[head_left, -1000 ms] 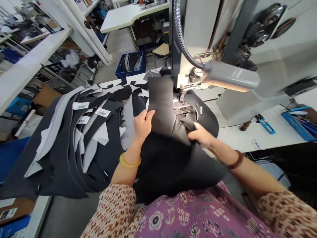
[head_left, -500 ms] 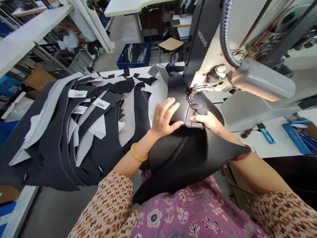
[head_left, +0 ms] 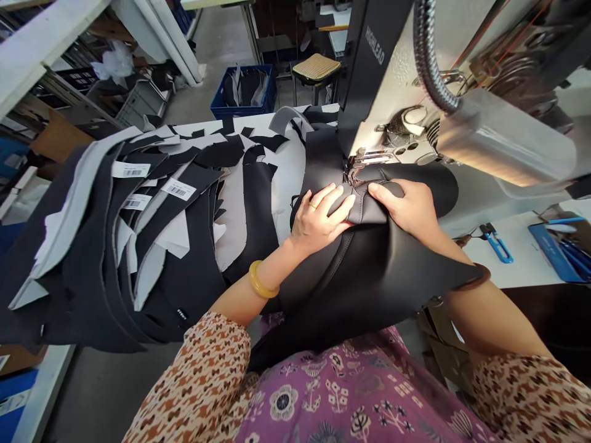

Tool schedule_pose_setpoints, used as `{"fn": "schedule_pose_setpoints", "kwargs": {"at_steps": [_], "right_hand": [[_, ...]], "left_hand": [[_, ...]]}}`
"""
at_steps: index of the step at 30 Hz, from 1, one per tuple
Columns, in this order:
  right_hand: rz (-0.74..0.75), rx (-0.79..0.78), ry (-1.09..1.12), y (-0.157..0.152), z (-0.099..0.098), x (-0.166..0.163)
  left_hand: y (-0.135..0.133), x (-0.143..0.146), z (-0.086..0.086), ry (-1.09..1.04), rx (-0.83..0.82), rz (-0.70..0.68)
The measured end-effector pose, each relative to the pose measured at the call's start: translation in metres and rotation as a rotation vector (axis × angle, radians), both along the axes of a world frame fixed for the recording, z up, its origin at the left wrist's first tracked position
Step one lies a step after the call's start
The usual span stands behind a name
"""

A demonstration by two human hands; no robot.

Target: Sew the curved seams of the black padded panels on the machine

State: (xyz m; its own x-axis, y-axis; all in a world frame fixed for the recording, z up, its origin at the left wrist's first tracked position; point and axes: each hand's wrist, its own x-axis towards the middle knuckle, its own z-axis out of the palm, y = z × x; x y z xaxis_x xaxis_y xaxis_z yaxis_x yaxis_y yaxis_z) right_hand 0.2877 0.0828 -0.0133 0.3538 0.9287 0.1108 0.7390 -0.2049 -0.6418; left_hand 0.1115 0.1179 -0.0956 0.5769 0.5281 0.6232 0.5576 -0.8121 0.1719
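Observation:
A large black, smooth fabric piece (head_left: 369, 277) with stitched seams lies under the needle area of a sewing machine (head_left: 353, 172) and drapes down over my lap. My left hand (head_left: 321, 218) lies on it just left of the presser foot, fingers curled over a stitched part and thumb low against the fold. Opposite, my right hand (head_left: 409, 206) grips a bunched fold of the same fabric, thumb on top and the other fingers hidden beneath. Both hands are close in front of the presser foot.
Black and grey cut panels (head_left: 87, 264) with barcode labels (head_left: 180, 189) are heaped at the left. Blue thread snips (head_left: 496, 243) and a blue tray (head_left: 561, 249) lie at the right. A lamp (head_left: 505, 138) hangs low beside the machine. Behind stand a blue crate (head_left: 217, 111) and a stool (head_left: 316, 66).
My left hand has come down and right, from spread fingers onto the fabric. My right hand has moved slightly up and right, turning the fold at the presser foot. The view has shifted slightly.

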Motion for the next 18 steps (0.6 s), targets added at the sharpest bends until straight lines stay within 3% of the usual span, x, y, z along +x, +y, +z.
{"fn": "schedule_pose_setpoints", "kwargs": {"at_steps": [5,18], "right_hand": [[-0.073,0.06,-0.014,0.014,-0.008,0.002],[0.057,0.086,0.153,0.03,-0.01,0.011]], "left_hand": [[0.0,0.003,0.001,-0.028,0.033,0.02],[0.002,0.01,0.0,-0.098,0.043,0.044]]}}
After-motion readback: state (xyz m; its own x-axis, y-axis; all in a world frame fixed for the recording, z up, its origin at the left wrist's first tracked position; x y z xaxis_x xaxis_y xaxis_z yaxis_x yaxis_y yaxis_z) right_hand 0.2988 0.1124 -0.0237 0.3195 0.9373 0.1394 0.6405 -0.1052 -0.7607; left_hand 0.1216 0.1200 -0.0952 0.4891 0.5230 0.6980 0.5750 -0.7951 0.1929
